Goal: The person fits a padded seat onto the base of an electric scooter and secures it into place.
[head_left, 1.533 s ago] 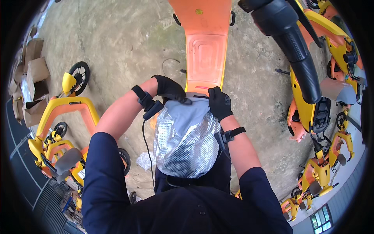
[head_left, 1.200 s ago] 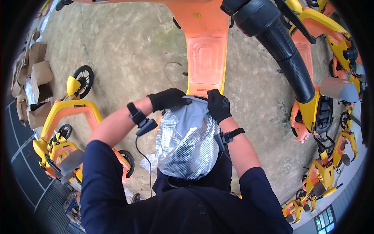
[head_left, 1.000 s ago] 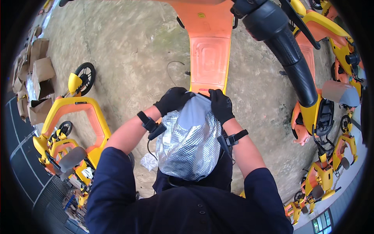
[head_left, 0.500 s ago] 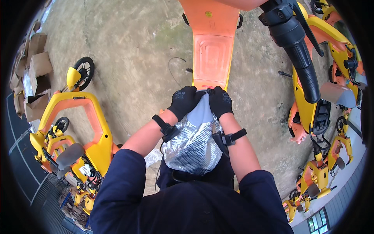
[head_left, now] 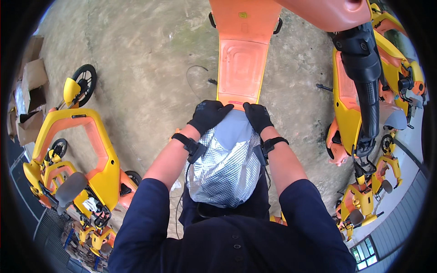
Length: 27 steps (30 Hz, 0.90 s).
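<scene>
Ahead of my body is a scooter seat with a silver, quilted foil seat cover (head_left: pixel 223 175); its front part is smooth grey. My left hand (head_left: pixel 209 116), in a black glove, is closed at the cover's front left edge, the thumb lying along the grey part. On the front right edge, my right hand (head_left: pixel 258 117), gloved the same way, is closed with its thumb pointing forward. The fingers curl under the edge and are mostly hidden. Just beyond both hands lies the scooter's orange footboard (head_left: pixel 242 68) with yellow edges.
A black handlebar grip (head_left: pixel 366 104) juts in at the upper right. Yellow and orange scooters stand on the left (head_left: pixel 102 168) and the right (head_left: pixel 343 100). Cardboard boxes (head_left: pixel 34 75) are piled at the far left. A thin cable (head_left: pixel 189 75) lies on the concrete floor.
My hands have moved apart from the middle of the cover's front edge to its two sides. More of the grey front shows between them. The handlebar has swung right in view.
</scene>
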Tool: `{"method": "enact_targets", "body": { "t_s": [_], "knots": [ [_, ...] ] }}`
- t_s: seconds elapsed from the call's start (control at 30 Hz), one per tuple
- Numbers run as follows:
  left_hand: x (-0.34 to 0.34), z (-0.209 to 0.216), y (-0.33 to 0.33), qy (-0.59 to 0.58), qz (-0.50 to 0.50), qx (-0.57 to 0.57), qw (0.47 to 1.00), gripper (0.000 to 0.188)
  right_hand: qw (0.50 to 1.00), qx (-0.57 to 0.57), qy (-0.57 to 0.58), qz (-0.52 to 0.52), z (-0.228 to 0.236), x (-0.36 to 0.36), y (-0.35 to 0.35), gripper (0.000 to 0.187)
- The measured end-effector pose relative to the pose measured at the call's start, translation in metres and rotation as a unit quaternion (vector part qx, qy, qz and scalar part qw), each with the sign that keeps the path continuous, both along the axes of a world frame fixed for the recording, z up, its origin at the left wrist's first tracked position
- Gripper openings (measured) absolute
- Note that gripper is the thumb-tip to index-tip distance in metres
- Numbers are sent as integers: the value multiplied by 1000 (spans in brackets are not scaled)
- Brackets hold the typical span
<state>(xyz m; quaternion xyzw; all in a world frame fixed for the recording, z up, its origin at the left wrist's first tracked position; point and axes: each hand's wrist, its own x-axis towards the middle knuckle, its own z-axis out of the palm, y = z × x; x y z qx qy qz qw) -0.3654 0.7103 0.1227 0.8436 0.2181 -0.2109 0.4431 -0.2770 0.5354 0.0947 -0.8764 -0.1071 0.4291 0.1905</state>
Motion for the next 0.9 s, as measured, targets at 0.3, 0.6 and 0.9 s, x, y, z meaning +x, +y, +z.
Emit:
{"method": "enact_targets", "body": {
  "t_s": [0.3, 0.6, 0.9],
  "knots": [
    [-13, -68, 12, 3, 12, -37, 999, 52, 994, 51, 4, 96, -24, -7, -4, 46],
    [13, -34, 28, 173, -110, -71, 976, 65, 954, 107, -128, 250, -38, 1, -15, 28],
    [20, -17, 52, 211, -267, -143, 930, 69, 998, 48, 4, 39, -17, -2, -5, 47]
  ]
}}
